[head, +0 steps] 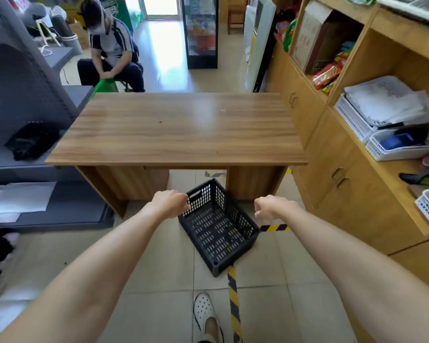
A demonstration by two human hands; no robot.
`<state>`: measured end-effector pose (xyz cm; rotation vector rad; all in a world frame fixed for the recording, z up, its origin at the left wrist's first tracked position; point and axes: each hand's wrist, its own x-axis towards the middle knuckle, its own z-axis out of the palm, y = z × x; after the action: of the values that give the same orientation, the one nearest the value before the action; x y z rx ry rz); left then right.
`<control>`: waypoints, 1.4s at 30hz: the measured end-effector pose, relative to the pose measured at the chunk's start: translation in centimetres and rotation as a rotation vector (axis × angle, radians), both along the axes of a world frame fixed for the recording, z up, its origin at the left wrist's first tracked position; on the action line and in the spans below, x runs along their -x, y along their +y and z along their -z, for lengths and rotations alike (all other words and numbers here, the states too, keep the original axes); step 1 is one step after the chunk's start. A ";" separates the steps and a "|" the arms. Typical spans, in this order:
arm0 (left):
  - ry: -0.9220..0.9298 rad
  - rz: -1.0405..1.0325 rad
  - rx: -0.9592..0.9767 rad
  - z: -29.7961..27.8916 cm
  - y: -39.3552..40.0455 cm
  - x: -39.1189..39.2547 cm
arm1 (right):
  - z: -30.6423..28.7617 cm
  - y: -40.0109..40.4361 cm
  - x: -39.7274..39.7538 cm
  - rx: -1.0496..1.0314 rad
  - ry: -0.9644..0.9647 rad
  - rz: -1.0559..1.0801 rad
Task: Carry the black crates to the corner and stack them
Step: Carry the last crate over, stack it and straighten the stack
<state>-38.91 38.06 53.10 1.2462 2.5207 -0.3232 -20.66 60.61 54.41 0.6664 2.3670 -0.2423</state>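
One black perforated crate [218,233] sits on the tiled floor just in front of the wooden desk, turned at a diagonal, empty, lying over a strip of yellow-black tape. Both my arms stretch out over it. My left hand [170,203] hovers with curled fingers at the crate's far-left corner and overlaps the rim in this view; it appears to be above the crate, not gripping it. My right hand [270,206] is to the right of the crate, fingers curled, holding nothing. No other black crate is clearly in view.
The wooden desk [178,134] stands straight ahead, and a seated person [112,48] is behind it. Wooden cabinets and shelves [344,169] with white baskets line the right. Grey metal shelving [22,100] stands on the left. My white shoe [204,310] is beside the floor tape [234,300].
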 end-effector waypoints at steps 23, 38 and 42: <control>0.003 -0.341 0.127 1.4 3.2 17.6 | -0.2 8.0 27.0 0.026 0.030 -0.282; -0.064 -0.777 0.018 7.8 10.0 7.6 | 8.9 12.4 28.5 0.213 -0.123 -0.701; -0.079 -0.844 -0.026 11.1 10.1 5.2 | 13.4 12.4 27.2 0.232 -0.178 -0.765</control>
<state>-44.08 48.19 41.98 0.1181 2.7039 -0.0320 -47.83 73.00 40.96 -0.3278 2.1967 -0.1056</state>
